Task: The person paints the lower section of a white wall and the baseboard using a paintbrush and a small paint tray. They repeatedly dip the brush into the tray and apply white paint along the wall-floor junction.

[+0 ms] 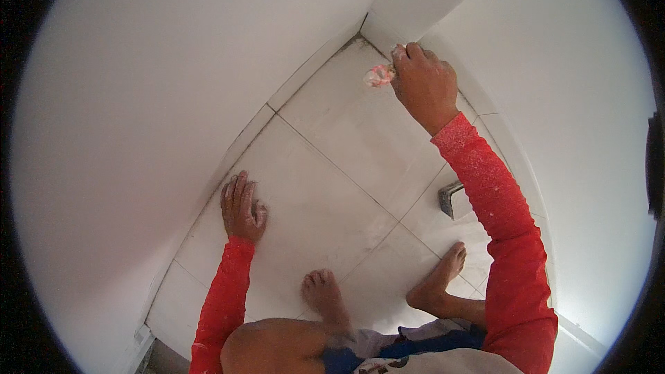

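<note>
Near the far corner, my right hand (423,83) is closed around a small tool whose pink-and-white, smeared handle end (380,76) sticks out to the left. The rest of that tool is hidden by the hand, so its kind cannot be told. White dust coats the red sleeve's cuff. My left hand (243,210) is empty, palm down at the pale floor tiles (332,187) beside the left skirting, its thumb apart from the fingers. Whitish dust marks its fingers.
A dark-edged container or tool with a pale face (453,200) lies on the floor, partly behind my right forearm. White walls (156,88) with tile skirting (301,70) meet at the far corner. My bare feet (322,291) are on the tiles. A dark opening (163,358) shows at lower left.
</note>
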Action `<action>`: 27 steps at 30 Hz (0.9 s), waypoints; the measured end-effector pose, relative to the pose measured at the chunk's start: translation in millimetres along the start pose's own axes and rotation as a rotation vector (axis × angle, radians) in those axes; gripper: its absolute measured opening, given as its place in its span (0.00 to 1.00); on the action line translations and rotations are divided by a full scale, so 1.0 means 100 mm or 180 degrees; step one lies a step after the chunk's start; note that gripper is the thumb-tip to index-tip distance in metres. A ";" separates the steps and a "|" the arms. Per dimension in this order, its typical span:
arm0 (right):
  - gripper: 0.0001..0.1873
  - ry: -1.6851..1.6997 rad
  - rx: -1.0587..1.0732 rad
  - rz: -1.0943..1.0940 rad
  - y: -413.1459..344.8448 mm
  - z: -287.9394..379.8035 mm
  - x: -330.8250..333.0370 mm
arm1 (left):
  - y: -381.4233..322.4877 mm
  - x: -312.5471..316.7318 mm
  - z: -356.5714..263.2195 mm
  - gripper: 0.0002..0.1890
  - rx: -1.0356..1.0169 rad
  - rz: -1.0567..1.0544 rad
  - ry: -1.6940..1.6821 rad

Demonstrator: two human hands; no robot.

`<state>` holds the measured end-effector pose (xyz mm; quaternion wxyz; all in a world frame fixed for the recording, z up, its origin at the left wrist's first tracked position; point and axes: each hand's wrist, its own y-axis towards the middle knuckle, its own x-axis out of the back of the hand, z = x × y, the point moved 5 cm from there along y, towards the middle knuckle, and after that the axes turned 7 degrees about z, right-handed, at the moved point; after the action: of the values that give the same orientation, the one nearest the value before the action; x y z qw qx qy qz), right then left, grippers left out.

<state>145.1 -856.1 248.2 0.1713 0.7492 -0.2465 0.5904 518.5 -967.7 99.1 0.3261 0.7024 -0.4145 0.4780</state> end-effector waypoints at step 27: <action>0.13 0.5619 -0.1585 -0.1842 -0.13 0.97 -1.29 | 0.05 -0.08 -0.05 0.28 -0.0080 -0.0012 -0.0026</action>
<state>206.4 -877.2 99.5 0.5884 0.0088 0.0475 0.8072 510.4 -963.2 93.4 0.3340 0.7011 -0.4204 0.4692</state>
